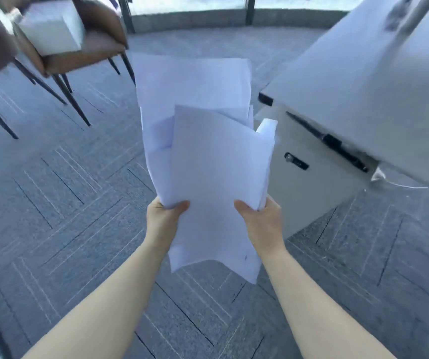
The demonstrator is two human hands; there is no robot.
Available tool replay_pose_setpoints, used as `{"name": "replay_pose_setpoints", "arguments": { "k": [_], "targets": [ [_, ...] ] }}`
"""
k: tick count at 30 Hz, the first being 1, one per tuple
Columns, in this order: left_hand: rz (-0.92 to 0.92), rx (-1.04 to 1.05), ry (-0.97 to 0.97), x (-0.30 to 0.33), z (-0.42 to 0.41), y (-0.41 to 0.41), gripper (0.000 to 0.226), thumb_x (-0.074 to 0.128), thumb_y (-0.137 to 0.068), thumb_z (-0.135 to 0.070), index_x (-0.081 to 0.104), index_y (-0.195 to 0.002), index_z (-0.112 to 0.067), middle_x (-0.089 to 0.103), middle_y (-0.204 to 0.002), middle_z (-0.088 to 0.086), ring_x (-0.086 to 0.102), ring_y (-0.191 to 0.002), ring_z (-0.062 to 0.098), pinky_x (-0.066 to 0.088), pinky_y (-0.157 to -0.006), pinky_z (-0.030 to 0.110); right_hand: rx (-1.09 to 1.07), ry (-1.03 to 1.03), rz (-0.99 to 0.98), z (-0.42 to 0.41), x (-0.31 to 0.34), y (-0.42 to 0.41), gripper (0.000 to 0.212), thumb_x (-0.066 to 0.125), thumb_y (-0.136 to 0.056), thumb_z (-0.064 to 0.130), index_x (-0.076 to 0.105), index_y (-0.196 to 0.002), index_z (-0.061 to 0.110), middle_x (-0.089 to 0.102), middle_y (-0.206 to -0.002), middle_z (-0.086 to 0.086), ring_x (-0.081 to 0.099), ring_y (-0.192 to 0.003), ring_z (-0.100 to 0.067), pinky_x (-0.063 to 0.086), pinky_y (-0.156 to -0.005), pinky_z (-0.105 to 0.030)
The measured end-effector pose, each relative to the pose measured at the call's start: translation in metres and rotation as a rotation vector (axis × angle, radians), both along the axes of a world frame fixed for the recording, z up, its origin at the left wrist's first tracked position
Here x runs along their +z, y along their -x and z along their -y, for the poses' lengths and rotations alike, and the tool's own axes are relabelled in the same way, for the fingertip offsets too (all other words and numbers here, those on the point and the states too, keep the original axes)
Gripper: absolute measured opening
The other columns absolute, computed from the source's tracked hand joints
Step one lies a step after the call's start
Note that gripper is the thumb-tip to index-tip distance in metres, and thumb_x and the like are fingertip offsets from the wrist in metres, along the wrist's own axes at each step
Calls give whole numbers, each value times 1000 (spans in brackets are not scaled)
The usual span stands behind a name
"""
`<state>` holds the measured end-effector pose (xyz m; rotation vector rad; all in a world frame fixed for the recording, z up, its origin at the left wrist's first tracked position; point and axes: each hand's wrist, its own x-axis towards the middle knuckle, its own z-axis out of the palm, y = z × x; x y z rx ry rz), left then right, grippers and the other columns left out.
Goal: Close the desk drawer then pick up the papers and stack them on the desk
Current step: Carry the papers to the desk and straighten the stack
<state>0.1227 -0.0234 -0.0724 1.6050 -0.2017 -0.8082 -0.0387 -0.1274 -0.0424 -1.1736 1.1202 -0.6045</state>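
A loose bundle of white papers [203, 156] hangs in mid-air over the carpet at the centre of the head view, its sheets uneven and fanned. My left hand [165, 220] grips the bundle's lower left edge, thumb on top. My right hand [260, 221] grips its lower right edge the same way. To the right stands the white desk [363, 81], tilted in the view. Below its top sits the drawer unit [309, 182] with a black handle and a lock; its front looks flush with the cabinet.
A brown chair [96, 45] with thin dark legs stands at the upper left, with a white box [52, 27] on its seat. Grey patterned carpet [78, 203] covers the floor. A glass wall [190, 6] runs along the far side.
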Motion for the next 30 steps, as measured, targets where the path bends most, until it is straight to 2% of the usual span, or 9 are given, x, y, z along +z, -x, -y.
{"name": "replay_pose_setpoints", "arguments": {
  "k": [2, 5, 10, 13, 16, 20, 24, 27, 30],
  "targets": [
    [30, -35, 80, 91, 25, -1, 13, 70, -78, 2, 67, -87, -7, 71, -80, 6, 67, -65, 18, 57, -61, 31, -15, 68, 44, 17, 91, 3, 9, 64, -80, 5, 69, -87, 5, 74, -86, -15, 63, -71, -23, 57, -66, -47],
    [74, -112, 182, 202, 69, 1, 14, 73, -77, -3, 68, -90, 0, 72, -82, 7, 68, -68, 21, 57, -66, 36, -95, 200, 52, 49, 208, 16, 14, 64, -77, 8, 53, -72, 0, 53, -62, 1, 44, -55, -13, 39, -55, -27],
    [94, -348, 290, 321, 161, 29, 25, 81, -65, -11, 75, -89, -6, 76, -80, 3, 72, -72, 20, 56, -66, 33, -214, 423, -18, 120, 336, 72, 19, 72, -78, 14, 63, -82, -3, 56, -65, -8, 46, -54, -15, 36, -52, -28],
    [54, -491, 349, 349, 219, 53, 39, 82, -62, -15, 75, -100, -9, 77, -100, 9, 73, -94, 28, 55, -82, 42, -162, 486, -76, 173, 383, 126, 18, 75, -77, 9, 69, -89, -3, 65, -76, -31, 58, -61, -26, 42, -53, -37],
    [6, -574, 426, 365, 279, 87, 44, 79, -63, -11, 73, -106, -8, 75, -108, 8, 70, -102, 26, 54, -86, 38, -128, 509, -103, 236, 413, 181, 15, 80, -70, 12, 74, -84, 9, 72, -88, -29, 64, -74, -27, 50, -65, -48],
    [-40, -559, 487, 384, 352, 140, 37, 72, -66, -4, 73, -104, -6, 75, -102, 10, 71, -95, 25, 52, -84, 35, -139, 528, -24, 311, 431, 230, 21, 77, -73, 1, 75, -80, 20, 77, -77, 2, 70, -78, -25, 54, -85, -54],
    [61, -409, 501, 397, 408, 177, 36, 77, -64, -4, 74, -99, -6, 75, -99, 15, 72, -89, 32, 57, -86, 48, -261, 543, 35, 357, 428, 259, 21, 73, -75, 4, 74, -77, 26, 76, -74, 7, 70, -72, -20, 56, -71, -42],
    [130, -355, 531, 397, 441, 205, 45, 74, -64, -2, 64, -108, -2, 71, -98, 17, 70, -85, 28, 58, -78, 44, -399, 539, 63, 377, 403, 273, 10, 73, -76, 13, 73, -75, 22, 75, -73, 1, 69, -67, -21, 54, -65, -40],
    [154, -374, 498, 383, 472, 227, 27, 75, -64, -6, 70, -91, -7, 72, -85, 10, 70, -72, 19, 59, -66, 31, -481, 508, 115, 386, 373, 278, 12, 73, -78, 10, 72, -73, 20, 72, -65, 9, 65, -60, -9, 52, -59, -28]
  ]
}}
